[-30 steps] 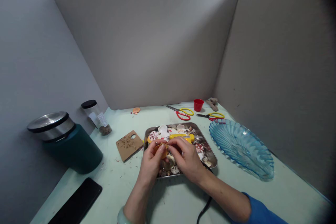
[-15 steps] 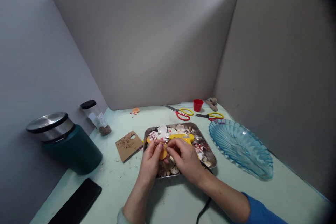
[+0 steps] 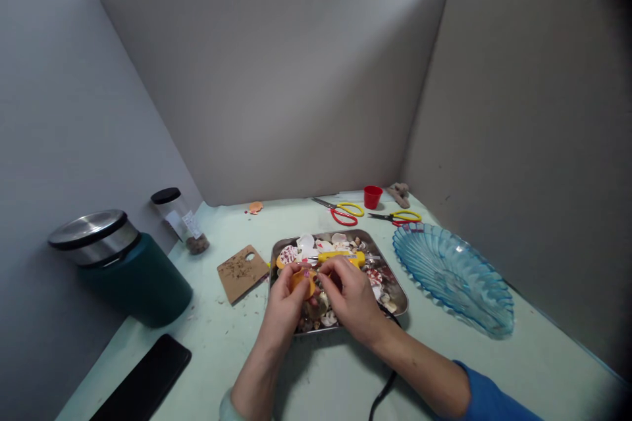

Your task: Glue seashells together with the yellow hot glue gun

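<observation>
My left hand [image 3: 283, 308] grips an orange shell [image 3: 303, 284] between thumb and fingers, over the metal tray [image 3: 402, 301]. A small pinkish-purple spot shows near the shell's upper edge. My right hand [image 3: 354, 302] is closed in a pinch at the shell's right side; whatever lies between its fingertips is too small to make out. Behind the right hand, a yellow glue gun [image 3: 340, 256] rests on the tray's white and patterned shells [image 3: 288, 254]. Its lower part is hidden by that hand.
At left stand a teal flask [image 3: 141, 279], a tilted jar [image 3: 182, 222] and a black phone [image 3: 143, 378]. A brown board [image 3: 241, 275] lies left of the tray. Scissors [image 3: 345, 210], pliers-like cutters [image 3: 395, 217] and a red cup [image 3: 372, 197] are behind; a blue glass dish [image 3: 454, 279] is right.
The orange shell has turned in my left hand, so more of its face and the pinkish spot show. My right fingertips have shifted slightly right and up.
</observation>
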`<move>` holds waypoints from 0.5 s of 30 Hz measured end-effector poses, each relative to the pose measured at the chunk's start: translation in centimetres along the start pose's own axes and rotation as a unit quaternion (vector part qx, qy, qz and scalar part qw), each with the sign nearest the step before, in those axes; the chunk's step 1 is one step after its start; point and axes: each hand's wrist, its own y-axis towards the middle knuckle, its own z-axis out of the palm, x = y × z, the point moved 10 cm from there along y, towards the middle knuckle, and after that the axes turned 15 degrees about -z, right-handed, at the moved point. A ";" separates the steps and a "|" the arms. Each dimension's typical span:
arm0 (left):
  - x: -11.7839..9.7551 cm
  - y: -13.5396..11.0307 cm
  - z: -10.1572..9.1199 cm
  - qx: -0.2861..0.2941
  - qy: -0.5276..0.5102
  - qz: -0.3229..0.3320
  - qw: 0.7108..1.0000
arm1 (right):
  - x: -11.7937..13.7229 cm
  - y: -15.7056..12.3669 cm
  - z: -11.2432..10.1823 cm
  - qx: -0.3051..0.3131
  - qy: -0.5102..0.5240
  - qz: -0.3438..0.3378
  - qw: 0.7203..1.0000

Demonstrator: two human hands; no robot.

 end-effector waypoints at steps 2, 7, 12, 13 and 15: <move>0.0 0.0 -0.1 -0.001 0.005 0.002 1.000 | 0.1 0.0 0.2 0.012 0.002 -0.004 1.000; -0.6 -0.2 -0.1 -0.014 0.021 0.026 0.999 | 0.2 0.1 0.6 0.033 0.011 -0.014 0.999; -1.0 -0.4 -0.2 -0.027 0.029 0.035 0.999 | 0.7 0.1 0.8 0.040 0.001 -0.038 0.999; -1.0 -0.3 -0.2 -0.028 0.029 0.036 0.999 | 0.9 0.0 0.9 0.043 -0.005 -0.046 0.998; -1.1 -0.3 -0.2 -0.026 0.030 0.041 0.998 | 1.2 0.0 1.2 0.055 -0.016 -0.063 0.996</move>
